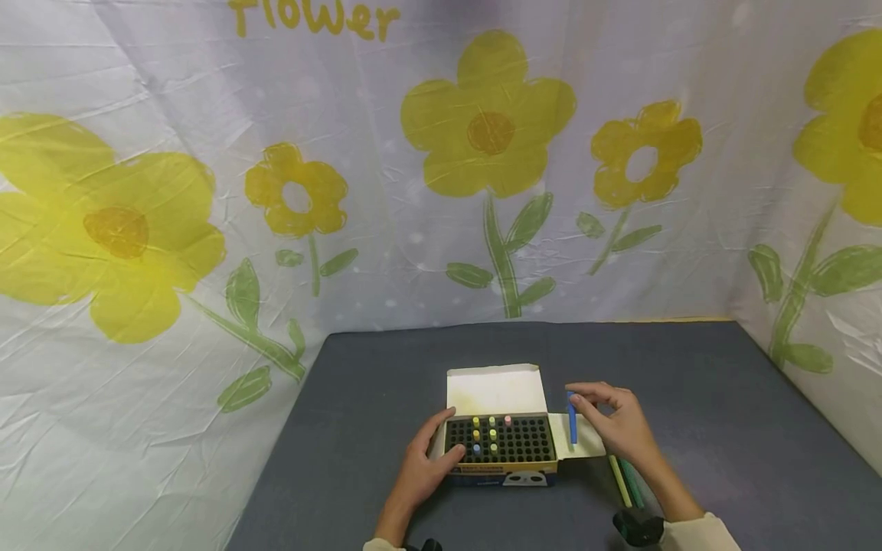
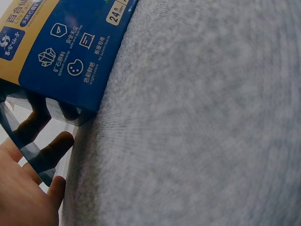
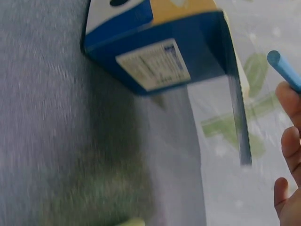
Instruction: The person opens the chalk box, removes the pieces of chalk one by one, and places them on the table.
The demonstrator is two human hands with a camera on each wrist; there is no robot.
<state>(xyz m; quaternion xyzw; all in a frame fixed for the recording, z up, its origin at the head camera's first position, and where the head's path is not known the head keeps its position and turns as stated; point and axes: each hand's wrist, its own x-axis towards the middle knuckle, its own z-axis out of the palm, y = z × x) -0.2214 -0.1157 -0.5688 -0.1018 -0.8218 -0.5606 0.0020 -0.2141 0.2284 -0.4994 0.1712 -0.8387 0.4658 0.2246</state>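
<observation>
An open chalk box (image 1: 504, 468), blue and yellow with a panda face on its front, sits on the table. Its black holder (image 1: 527, 440) has rows of holes, with several yellow, green, pink and blue chalk ends standing in the left and middle part. My left hand (image 1: 422, 457) grips the box's left end, thumb at the front corner and fingers along the side flap. Above the right side flap (image 1: 586, 440), my right hand (image 1: 623, 421) pinches a blue chalk stick (image 1: 573, 422) that points downward. The right wrist view shows the blue chalk's (image 3: 282, 66) round end, apart from the box.
A yellow chalk stick (image 1: 619, 482) and a green chalk stick (image 1: 632, 482) lie on the dark table (image 1: 331, 467) under my right forearm. The box's white lid (image 1: 494, 390) stands raised behind the holder. A curtain with painted flowers (image 1: 372, 291) hangs around the table.
</observation>
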